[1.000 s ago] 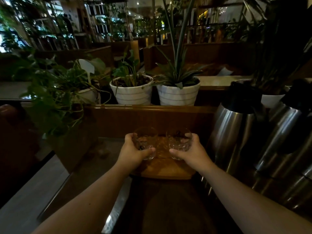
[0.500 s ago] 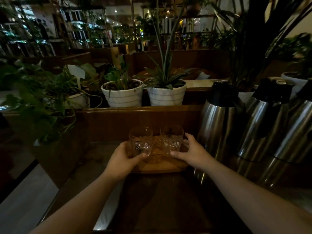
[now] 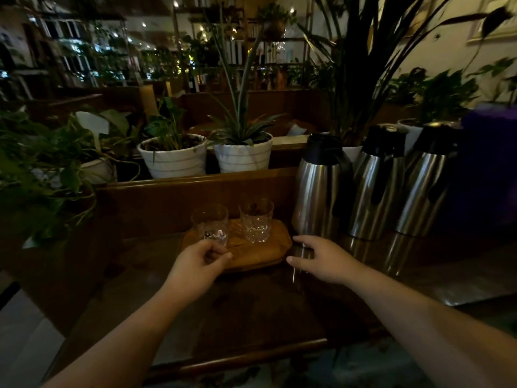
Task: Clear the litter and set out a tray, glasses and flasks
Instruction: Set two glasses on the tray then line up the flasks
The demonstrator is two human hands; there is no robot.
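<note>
flanking tray [image 3: 253, 257] edges, hands [image 3: 195, 266] seemingly empty.

Before you stands a dark, glossy wooden table [image 3: 251, 301], its near edge trimmed with a rounded wooden rim. Toward its far side a small oval wooden tray [image 3: 251, 254] lies flat on the top. To the right of the tray, three steel flasks [image 3: 375, 191] with black lids stand upright in a row, directly on the table, close beside one another; the nearest one stands just beside the tray's right end. Their reflections show in the polished top. A wooden ledge [image 3: 195, 182] rises along the table's far edge.
</note>
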